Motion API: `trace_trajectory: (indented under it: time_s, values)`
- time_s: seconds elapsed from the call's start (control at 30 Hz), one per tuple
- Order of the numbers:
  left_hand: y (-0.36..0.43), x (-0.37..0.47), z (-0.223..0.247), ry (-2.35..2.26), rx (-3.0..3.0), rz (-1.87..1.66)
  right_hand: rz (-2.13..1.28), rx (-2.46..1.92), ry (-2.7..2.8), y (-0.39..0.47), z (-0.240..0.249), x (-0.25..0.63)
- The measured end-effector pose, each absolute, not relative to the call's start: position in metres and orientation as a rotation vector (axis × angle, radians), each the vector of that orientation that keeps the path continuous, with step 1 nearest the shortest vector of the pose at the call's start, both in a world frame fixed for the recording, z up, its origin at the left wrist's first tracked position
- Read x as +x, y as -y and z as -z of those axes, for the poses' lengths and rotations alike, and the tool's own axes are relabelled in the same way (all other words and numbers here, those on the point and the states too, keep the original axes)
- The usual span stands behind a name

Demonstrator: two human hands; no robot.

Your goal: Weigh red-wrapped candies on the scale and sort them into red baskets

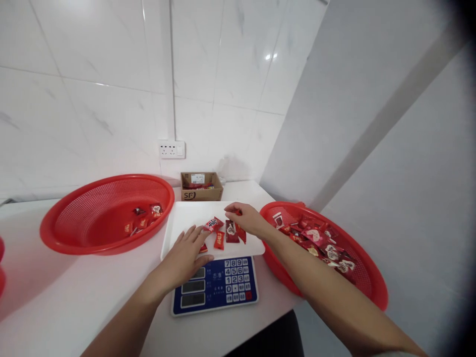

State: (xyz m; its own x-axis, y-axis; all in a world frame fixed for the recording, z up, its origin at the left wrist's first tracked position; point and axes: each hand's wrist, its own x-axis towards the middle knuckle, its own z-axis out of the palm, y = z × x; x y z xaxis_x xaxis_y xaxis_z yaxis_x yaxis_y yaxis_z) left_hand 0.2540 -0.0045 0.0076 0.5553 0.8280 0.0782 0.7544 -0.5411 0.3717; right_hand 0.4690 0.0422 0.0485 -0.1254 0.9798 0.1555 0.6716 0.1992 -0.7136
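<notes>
A white weighing pan (pixel 178 218) sits on a scale with a blue keypad panel (pixel 219 287). Several small red packets lie on the pan, among them a bright red one (pixel 219 240) and a dark red one (pixel 232 231). My left hand (pixel 188 250) rests over the pan's left part, fingers apart, its fingertips beside a red and white packet (pixel 213 224). Above the pan's right part, my right hand (pixel 243 216) has its fingers curled together close to a red packet (pixel 240 232); whatever is between them is too hidden to make out.
A red basket (pixel 107 248) with some packets stands at the left. Another red basket (pixel 366 258), holding many packets, is at the right. Behind the pan is a cardboard box (pixel 203 195) near the wall. A red object's edge shows at the far left.
</notes>
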Motion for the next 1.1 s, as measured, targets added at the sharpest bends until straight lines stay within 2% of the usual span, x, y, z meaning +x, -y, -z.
trace_trajectory:
  time_s: [0.27, 0.6, 0.87, 1.1]
  values:
    - [0.003, 0.258, 0.004, -1.129, 2.595, -0.379, -0.434, -1.528, 1.940, -0.041, -0.047, 0.469]
    - [0.006, 0.259, -0.004, -1.136, 2.586, -0.283, -0.555, -1.394, 2.334, -0.036, -0.012, 0.467]
    - [0.007, 0.258, -0.002, -1.112, 2.612, -0.280, -0.487, -1.586, 2.444, -0.031, -0.019, 0.466]
    - [0.008, 0.257, -0.012, -1.169, 2.606, -0.317, -0.162, -1.982, 2.047, -0.043, -0.043, 0.543]
